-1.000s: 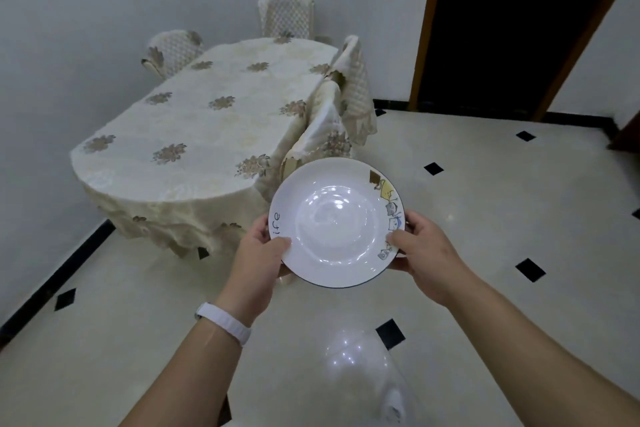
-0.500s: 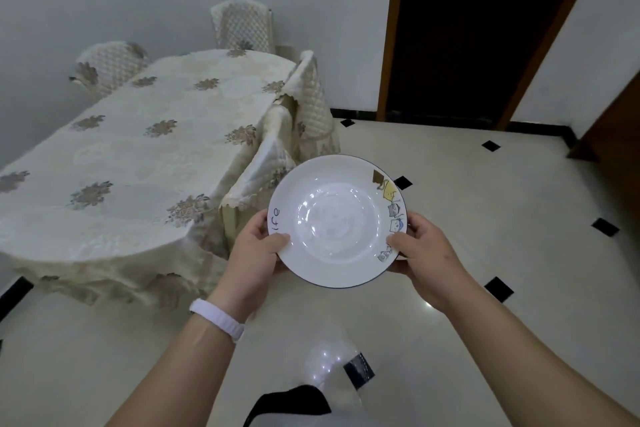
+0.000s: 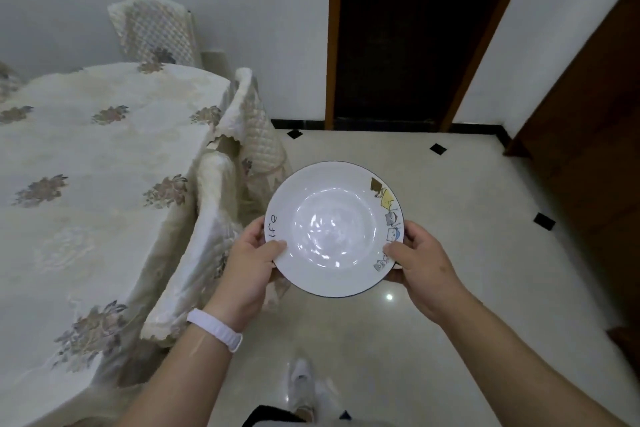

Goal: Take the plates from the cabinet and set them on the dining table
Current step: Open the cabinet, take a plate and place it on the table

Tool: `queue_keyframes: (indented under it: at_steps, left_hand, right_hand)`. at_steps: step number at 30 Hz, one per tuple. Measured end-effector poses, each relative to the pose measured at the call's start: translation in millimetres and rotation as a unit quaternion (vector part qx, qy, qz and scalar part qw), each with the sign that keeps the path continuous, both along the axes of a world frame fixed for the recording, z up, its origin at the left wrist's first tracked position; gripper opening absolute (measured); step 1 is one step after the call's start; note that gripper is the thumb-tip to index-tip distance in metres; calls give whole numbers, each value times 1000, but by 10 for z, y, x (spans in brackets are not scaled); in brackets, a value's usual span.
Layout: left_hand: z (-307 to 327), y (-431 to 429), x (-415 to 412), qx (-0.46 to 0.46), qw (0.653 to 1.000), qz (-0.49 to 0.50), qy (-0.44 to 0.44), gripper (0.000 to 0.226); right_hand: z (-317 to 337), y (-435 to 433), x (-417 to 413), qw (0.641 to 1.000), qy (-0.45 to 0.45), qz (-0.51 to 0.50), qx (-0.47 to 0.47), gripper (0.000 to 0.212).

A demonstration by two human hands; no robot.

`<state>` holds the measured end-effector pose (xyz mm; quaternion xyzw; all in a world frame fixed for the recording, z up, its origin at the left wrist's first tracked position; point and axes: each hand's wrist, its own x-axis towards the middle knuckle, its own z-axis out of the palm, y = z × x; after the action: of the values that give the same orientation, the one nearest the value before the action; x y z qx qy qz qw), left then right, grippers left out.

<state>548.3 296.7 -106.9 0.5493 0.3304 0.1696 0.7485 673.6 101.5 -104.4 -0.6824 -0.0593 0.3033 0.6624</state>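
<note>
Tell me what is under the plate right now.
Pale tiled floor lies below the plate, not the dining table. The left hand and right hand hold its rim, thumbs on top; the fingers beneath are hidden, as is the floor directly under it.

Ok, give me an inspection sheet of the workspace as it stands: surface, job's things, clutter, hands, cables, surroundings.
Surface: table at left, under a floral cloth.
Job's things: plate, white with a dark rim and small drawings on its right side, held roughly level over the floor, right of the table, not yet set down.
Clutter: nothing seen.
Hands: left hand grips the plate's left rim, thumb on top; right hand grips the right rim. White band on the left wrist.
Cables: nothing seen.
Surroundings: covered chairs at the table; dark doorway ahead.
</note>
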Motion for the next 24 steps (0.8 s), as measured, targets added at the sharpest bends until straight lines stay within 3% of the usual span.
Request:
queue_keyframes:
  at_steps: [9,24]
  left_hand:
    - [95,1145,1145,-11,999,-51,-9,40]
    - [-91,1788,2742,0,998,-39,38,39]
  right_hand:
    - [148,967,910,999,-7,-43,-3,35]
    - [-182,1672,2613,999,22,-35,-2,35]
